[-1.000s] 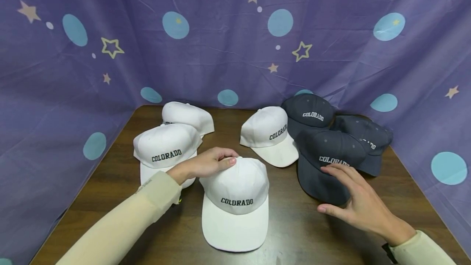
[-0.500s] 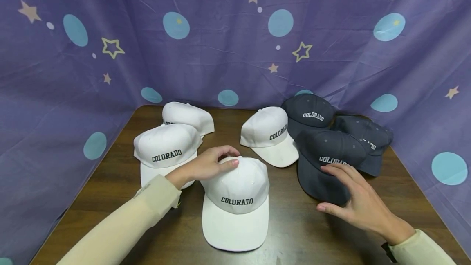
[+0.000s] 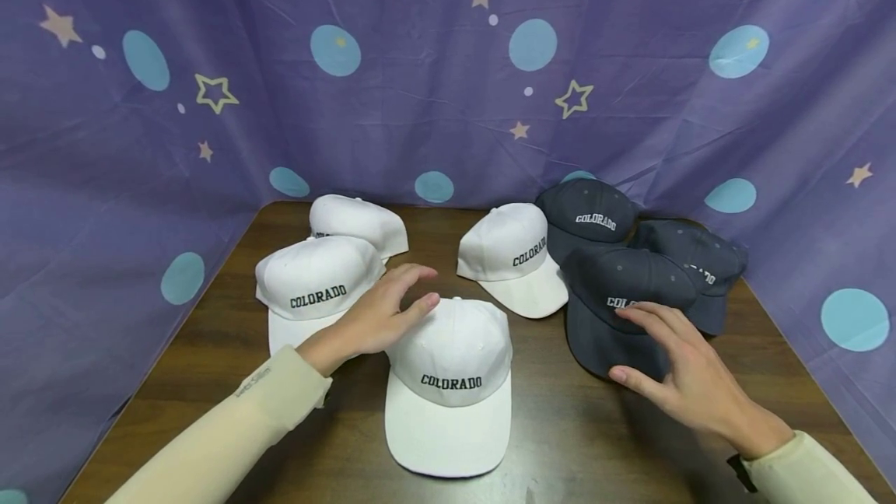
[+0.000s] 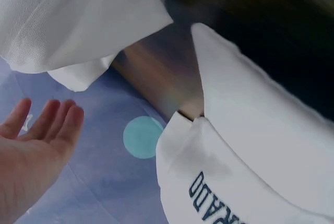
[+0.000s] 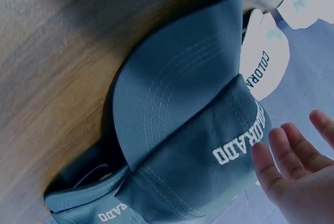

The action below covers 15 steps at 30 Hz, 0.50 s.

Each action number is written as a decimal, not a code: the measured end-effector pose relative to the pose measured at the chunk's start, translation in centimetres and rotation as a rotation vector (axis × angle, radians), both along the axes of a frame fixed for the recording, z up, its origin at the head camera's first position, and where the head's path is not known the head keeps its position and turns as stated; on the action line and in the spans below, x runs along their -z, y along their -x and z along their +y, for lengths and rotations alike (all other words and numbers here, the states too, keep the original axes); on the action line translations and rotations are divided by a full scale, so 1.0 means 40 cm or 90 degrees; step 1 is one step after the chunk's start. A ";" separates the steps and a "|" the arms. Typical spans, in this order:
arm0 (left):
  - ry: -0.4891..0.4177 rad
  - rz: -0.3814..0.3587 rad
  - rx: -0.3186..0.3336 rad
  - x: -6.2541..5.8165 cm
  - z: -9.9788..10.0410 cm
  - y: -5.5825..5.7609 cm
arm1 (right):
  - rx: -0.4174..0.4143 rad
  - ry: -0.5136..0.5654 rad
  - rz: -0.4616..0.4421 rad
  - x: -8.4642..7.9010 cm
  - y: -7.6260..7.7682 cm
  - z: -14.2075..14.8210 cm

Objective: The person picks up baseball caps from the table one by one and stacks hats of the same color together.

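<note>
A white baseball cap [image 3: 448, 426] lettered COLORADO sits at the front middle of the table, brim toward me. Beside its crown, at the upper left, my left hand [image 3: 381, 313] hovers with fingers spread and nothing held. In the left wrist view that hand [image 4: 39, 151] is apart from the white caps. Over on the right, my right hand [image 3: 693, 379] is held with loose, parted fingers in front of a dark cap [image 3: 616, 341], overlapping its lettering. The right wrist view shows the dark cap [image 5: 177, 83] with the fingertips near its crown.
Two more white caps, a near one [image 3: 315, 278] and a far one [image 3: 357, 220], stand at the left. Another white cap [image 3: 514, 255] is back centre, beside dark caps [image 3: 588, 208] at the right. A purple curtain [image 3: 420, 99] hangs behind the wooden table [image 3: 560, 418].
My left hand has let go of the front white cap's crown and drawn back slightly to the left, its fingers opening. The right hand has barely shifted; the caps stay put.
</note>
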<state>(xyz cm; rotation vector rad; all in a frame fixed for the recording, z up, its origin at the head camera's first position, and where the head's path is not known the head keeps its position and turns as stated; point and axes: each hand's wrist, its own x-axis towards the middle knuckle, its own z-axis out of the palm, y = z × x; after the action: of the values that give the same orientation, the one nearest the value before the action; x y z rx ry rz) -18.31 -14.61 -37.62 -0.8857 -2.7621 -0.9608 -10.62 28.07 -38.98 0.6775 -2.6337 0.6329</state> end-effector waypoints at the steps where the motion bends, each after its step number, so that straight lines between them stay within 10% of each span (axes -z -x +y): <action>1: 0.007 0.010 -0.006 0.000 -0.004 -0.004 | 0.000 0.001 0.002 -0.002 0.001 0.001; 15: 0.053 0.117 -0.029 0.003 -0.046 -0.050 | 0.006 -0.012 0.028 -0.030 0.015 0.021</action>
<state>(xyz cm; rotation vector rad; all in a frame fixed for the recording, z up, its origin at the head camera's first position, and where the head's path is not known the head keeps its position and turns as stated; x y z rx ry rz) -16.30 -16.44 -37.74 -0.8700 -2.6699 -0.7221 -11.21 28.93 -37.77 0.6757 -2.6042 0.5843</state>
